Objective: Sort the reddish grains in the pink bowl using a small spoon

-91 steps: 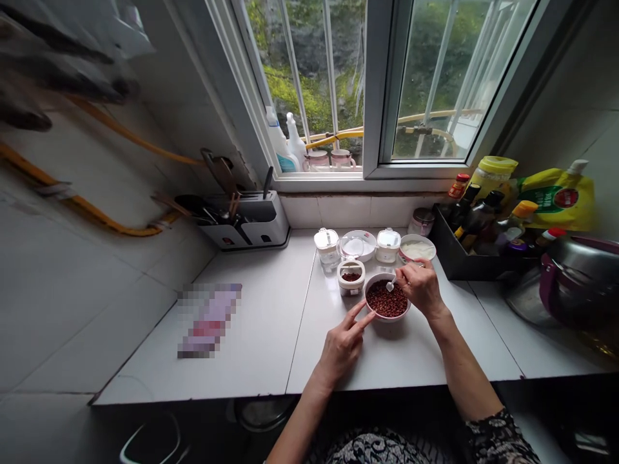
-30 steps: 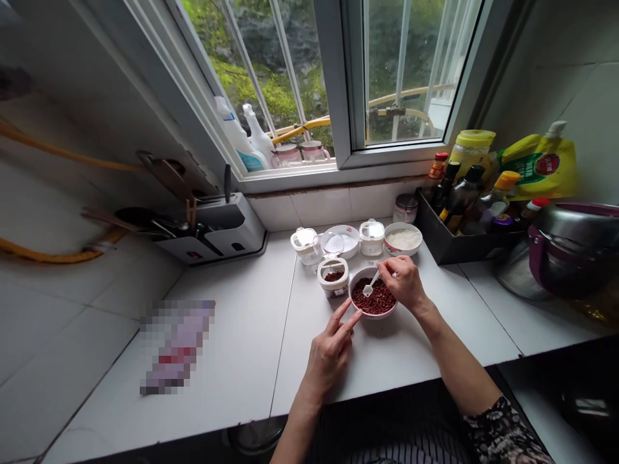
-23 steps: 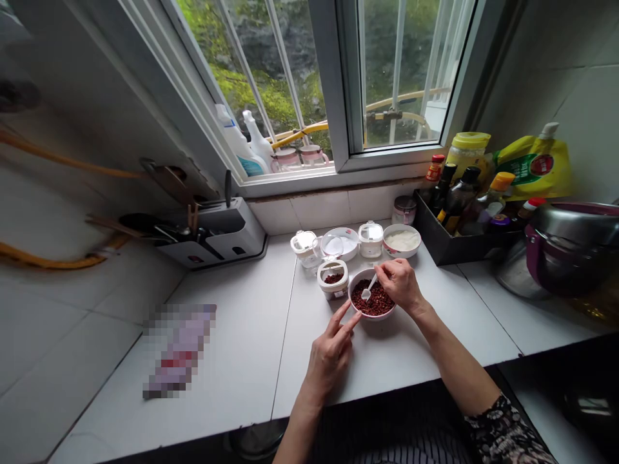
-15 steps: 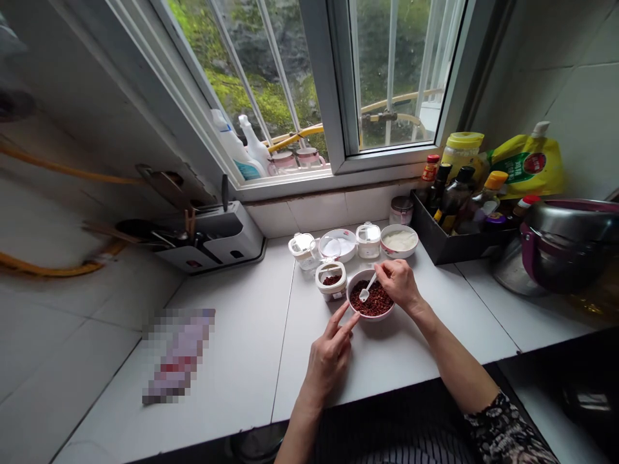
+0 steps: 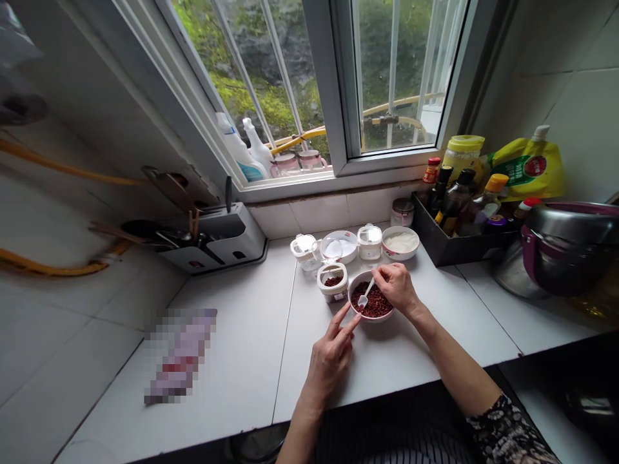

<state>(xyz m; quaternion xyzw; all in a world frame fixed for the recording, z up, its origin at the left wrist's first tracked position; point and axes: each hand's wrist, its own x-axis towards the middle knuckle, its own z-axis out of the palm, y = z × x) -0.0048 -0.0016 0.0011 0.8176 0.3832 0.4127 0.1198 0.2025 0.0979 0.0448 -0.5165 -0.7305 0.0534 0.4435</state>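
My right hand pinches the handle of a small white plastic spoon. The spoon's scoop rests on dark red, peppercorn-like grains in a white bowl. My left hand lies at the bowl's near left, two stretched fingers touching its rim; the other fingers are partly hidden. Just left of the bowl stands a clear seasoning jar, its lid raised, with some of the same dark red grains inside.
Behind are a bowl of white powder, two seasoning jars and a bowl of pale granules. A black bottle box and steel pot stand right. A utensil holder and a blurred-out packet are left.
The spoon's scoop has shifted slightly down and left in the bowl, and my right hand has moved a little left with it. My left hand keeps its place at the rim.
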